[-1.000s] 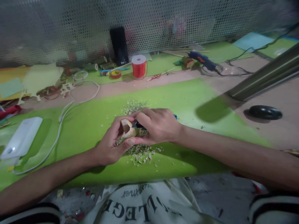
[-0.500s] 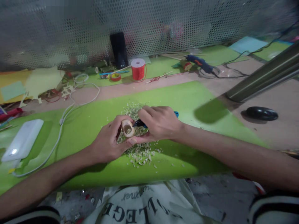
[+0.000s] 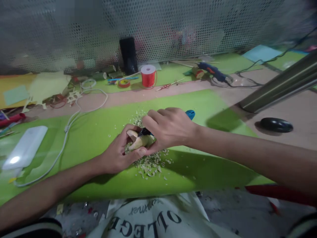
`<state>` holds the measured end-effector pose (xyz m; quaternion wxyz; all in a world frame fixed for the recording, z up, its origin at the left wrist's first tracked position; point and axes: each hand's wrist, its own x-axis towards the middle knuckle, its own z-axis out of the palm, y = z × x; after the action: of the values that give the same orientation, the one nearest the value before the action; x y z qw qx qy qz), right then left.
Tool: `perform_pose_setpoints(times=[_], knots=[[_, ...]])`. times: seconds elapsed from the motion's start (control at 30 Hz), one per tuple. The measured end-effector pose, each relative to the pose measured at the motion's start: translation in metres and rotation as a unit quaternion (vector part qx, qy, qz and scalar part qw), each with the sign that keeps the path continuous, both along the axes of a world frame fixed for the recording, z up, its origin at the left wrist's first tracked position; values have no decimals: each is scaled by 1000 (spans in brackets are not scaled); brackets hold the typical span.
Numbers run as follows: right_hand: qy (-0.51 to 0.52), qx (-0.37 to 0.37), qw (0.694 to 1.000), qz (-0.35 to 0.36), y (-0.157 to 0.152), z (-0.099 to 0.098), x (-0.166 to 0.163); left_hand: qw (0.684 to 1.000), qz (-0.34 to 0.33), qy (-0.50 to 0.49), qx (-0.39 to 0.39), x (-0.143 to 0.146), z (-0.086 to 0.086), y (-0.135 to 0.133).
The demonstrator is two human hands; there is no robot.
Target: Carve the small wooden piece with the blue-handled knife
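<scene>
Between the thumb and fingers of my left hand (image 3: 119, 150) is a pale, hollow bamboo piece (image 3: 141, 142), its open end toward the left. My right hand (image 3: 169, 129) is closed around a utility knife (image 3: 190, 114) with a blue handle end and a dark front part. The knife's front lies against the top of the bamboo; its blade edge is hard to make out. Both hands meet at the bamboo, above a heap of light shavings (image 3: 151, 167) on the green mat (image 3: 99, 185).
A white power bank (image 3: 26, 147) with a cable lies left. Behind stand a red thread spool (image 3: 148, 76) and a dark phone (image 3: 128, 55), near a tape roll (image 3: 123, 83). A glue gun (image 3: 214, 72), metal post (image 3: 277, 82) and black mouse-like object (image 3: 276, 125) are to the right.
The bamboo piece has turned from its opening facing me to lying more sideways. My right hand has tilted, with the knife now over the bamboo's top and its blue end showing more.
</scene>
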<state>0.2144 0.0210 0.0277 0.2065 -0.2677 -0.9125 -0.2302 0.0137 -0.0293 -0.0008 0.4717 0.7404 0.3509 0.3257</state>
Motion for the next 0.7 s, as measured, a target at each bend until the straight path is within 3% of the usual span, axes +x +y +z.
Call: perform_pose_setpoints(times=[0.3,0.7], knots=[[28,65,996,59,2,-2,0,999,-9,-50,2,2,-4,0],[-28,-57,997,37,1,-7,4,998,33,-42,17,5,-1,-4]])
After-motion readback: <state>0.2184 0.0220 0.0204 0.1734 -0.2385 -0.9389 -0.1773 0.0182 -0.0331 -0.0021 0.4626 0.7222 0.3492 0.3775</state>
